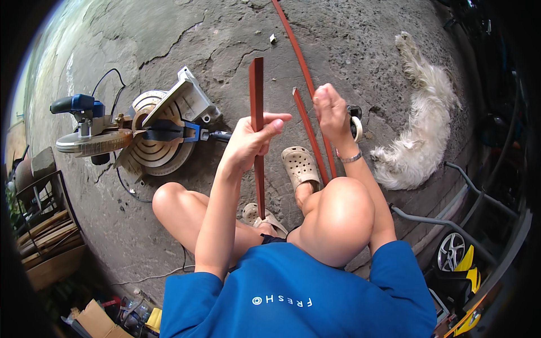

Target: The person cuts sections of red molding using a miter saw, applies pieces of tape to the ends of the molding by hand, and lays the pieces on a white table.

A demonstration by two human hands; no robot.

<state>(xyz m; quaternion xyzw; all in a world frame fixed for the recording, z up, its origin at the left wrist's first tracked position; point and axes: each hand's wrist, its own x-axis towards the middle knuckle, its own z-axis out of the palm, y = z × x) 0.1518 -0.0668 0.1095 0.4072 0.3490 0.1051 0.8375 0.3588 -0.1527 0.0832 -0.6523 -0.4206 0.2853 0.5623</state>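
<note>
My left hand (pixel 248 141) is closed around a reddish-brown bar (pixel 257 93), with the thumb pointing to the right. The bar stands nearly upright, its lower end by my left clog (pixel 269 221). Raised above my right knee, my right hand (pixel 331 112) has its fingers curled together; whatever they may hold is hidden. Below it on the ground lie a long reddish-brown bar (pixel 297 48) and a shorter one (pixel 309 127), beside my right clog (pixel 298 165). A pale ring like a tape roll (pixel 357 129) shows just right of my right wrist, next to a small black object (pixel 354 111).
A blue-and-grey miter saw (pixel 163 127) stands on cracked concrete at left, its cord trailing nearby. At right lies a shaggy white dog (pixel 425 121), near grey metal tubing (pixel 445 225). A rack of wood pieces (pixel 48 234) and a cardboard box (pixel 96 321) sit at lower left.
</note>
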